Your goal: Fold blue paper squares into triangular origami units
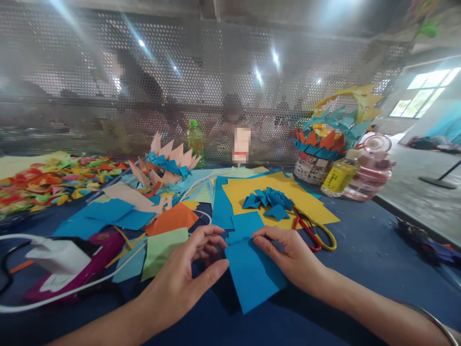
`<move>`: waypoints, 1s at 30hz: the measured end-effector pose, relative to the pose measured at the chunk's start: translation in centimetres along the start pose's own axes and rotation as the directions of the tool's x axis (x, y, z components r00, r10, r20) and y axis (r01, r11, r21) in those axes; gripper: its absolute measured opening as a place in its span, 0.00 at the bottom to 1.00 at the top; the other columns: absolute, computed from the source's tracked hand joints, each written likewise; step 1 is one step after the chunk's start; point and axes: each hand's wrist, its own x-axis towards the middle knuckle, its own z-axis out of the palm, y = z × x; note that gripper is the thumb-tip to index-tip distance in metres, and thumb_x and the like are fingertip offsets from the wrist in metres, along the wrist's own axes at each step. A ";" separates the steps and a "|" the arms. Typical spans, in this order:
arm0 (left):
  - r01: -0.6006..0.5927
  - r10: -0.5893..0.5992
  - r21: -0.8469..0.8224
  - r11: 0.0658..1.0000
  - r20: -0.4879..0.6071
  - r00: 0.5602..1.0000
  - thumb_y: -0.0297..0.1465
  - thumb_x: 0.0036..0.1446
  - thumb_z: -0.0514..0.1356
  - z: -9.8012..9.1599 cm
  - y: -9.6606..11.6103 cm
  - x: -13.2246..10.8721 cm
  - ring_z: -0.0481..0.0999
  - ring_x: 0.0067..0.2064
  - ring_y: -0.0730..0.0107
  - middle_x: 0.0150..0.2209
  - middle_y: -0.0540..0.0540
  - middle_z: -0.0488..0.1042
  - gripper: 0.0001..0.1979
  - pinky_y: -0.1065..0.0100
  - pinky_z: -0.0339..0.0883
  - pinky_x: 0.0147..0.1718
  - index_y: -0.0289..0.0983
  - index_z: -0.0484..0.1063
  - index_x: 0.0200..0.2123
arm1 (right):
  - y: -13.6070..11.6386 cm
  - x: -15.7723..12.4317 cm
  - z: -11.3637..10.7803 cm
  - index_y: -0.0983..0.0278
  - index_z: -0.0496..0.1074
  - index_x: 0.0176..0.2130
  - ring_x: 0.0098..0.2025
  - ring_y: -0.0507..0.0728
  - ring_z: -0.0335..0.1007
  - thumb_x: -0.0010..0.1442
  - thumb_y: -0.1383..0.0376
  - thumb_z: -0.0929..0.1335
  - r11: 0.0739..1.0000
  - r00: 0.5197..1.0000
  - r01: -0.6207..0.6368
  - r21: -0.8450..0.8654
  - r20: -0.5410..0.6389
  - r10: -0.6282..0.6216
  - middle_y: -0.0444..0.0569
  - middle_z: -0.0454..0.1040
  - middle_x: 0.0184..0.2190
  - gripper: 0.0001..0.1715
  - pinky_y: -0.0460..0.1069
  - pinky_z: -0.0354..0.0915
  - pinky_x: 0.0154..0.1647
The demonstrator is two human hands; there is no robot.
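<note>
A blue paper square tilts slightly above the dark blue table, its near corner pointing toward me. My right hand pinches its upper right edge between thumb and fingers. My left hand is by the square's left edge, thumb and curled fingers apart; whether the fingertips touch the paper is unclear. Just beyond lies another blue paper piece. A small heap of folded blue paper pieces rests on yellow paper. Scissors with red and yellow handles lie right of my right hand.
Left are loose blue sheets, green paper, a purple power strip with a white plug, and colourful folded scraps. A spiky paper piece, green bottle, yellow-labelled bottle and pink jug stand behind.
</note>
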 end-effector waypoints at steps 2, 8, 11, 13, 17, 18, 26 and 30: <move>0.053 -0.043 -0.108 0.993 0.089 0.995 0.38 0.62 0.61 0.2 0.1 0.0 0.76 0.41 0.67 0.42 0.48 0.75 0.20 0.68 0.71 0.41 0.43 0.61 0.55 | -0.4 -0.4 0.4 0.63 0.76 0.38 0.36 0.54 0.74 0.70 0.58 0.64 0.999 0.999 0.030 0.040 0.043 -0.031 0.45 0.80 0.34 0.14 0.46 0.66 0.40; 0.189 -0.133 -0.251 0.949 0.224 0.966 0.30 0.57 0.61 0.6 0.2 0.3 0.75 0.33 0.71 0.32 0.54 0.73 0.16 0.71 0.69 0.32 0.42 0.66 0.49 | -1.3 -1.6 0.3 0.57 0.69 0.57 0.35 0.53 0.72 0.69 0.55 0.65 0.996 0.987 0.004 0.090 0.158 -0.018 0.45 0.77 0.36 0.19 0.45 0.67 0.35; 0.262 -0.215 -0.345 0.901 0.170 0.962 0.32 0.55 0.64 0.3 0.1 0.9 0.74 0.29 0.73 0.29 0.55 0.73 0.17 0.72 0.70 0.29 0.40 0.65 0.47 | -1.1 -1.8 0.2 0.58 0.57 0.65 0.37 0.55 0.73 0.70 0.54 0.63 0.997 0.993 0.001 0.071 0.116 -0.009 0.47 0.74 0.35 0.28 0.47 0.69 0.34; 0.281 -0.246 -0.381 0.881 0.139 0.959 0.34 0.54 0.65 0.1 -0.1 1.3 0.74 0.27 0.73 0.28 0.56 0.73 0.19 0.71 0.70 0.28 0.39 0.64 0.47 | -0.8 -1.8 0.2 0.57 0.55 0.65 0.40 0.57 0.73 0.70 0.55 0.62 0.999 0.998 -0.001 0.045 0.062 -0.002 0.49 0.75 0.38 0.28 0.48 0.70 0.36; 0.285 -0.261 -0.459 0.841 0.117 0.958 0.37 0.53 0.68 -0.1 -0.7 1.6 0.76 0.28 0.71 0.30 0.53 0.76 0.25 0.70 0.72 0.28 0.38 0.61 0.49 | -0.6 -2.0 0.2 0.52 0.58 0.62 0.46 0.57 0.72 0.69 0.57 0.64 0.999 0.999 -0.008 -0.031 0.032 0.009 0.49 0.74 0.44 0.24 0.49 0.71 0.39; 0.280 -0.263 -0.480 0.831 0.104 0.959 0.37 0.53 0.68 -0.1 -0.9 1.5 0.77 0.28 0.71 0.31 0.52 0.76 0.27 0.70 0.72 0.28 0.38 0.60 0.50 | -0.7 -2.1 0.1 0.51 0.59 0.61 0.45 0.57 0.72 0.68 0.58 0.65 0.999 0.999 0.008 -0.049 0.051 -0.006 0.48 0.74 0.45 0.24 0.48 0.72 0.39; 0.339 -0.262 -0.581 0.740 0.215 0.941 0.37 0.52 0.71 0.1 -0.8 1.2 0.80 0.31 0.67 0.37 0.46 0.79 0.32 0.67 0.75 0.30 0.38 0.57 0.53 | -0.5 -1.9 0.8 0.55 0.69 0.52 0.46 0.57 0.73 0.59 0.71 0.70 0.985 0.986 0.160 -0.058 0.064 -0.156 0.47 0.76 0.44 0.23 0.51 0.70 0.50; 0.382 -0.210 -0.575 0.723 0.343 0.915 0.38 0.54 0.71 0.0 -0.3 0.9 0.80 0.34 0.67 0.37 0.47 0.79 0.27 0.69 0.73 0.33 0.39 0.62 0.51 | 0.0 -1.8 0.8 0.59 0.76 0.40 0.47 0.56 0.73 0.61 0.69 0.71 0.980 0.980 0.200 0.020 0.021 -0.200 0.49 0.76 0.41 0.06 0.49 0.71 0.49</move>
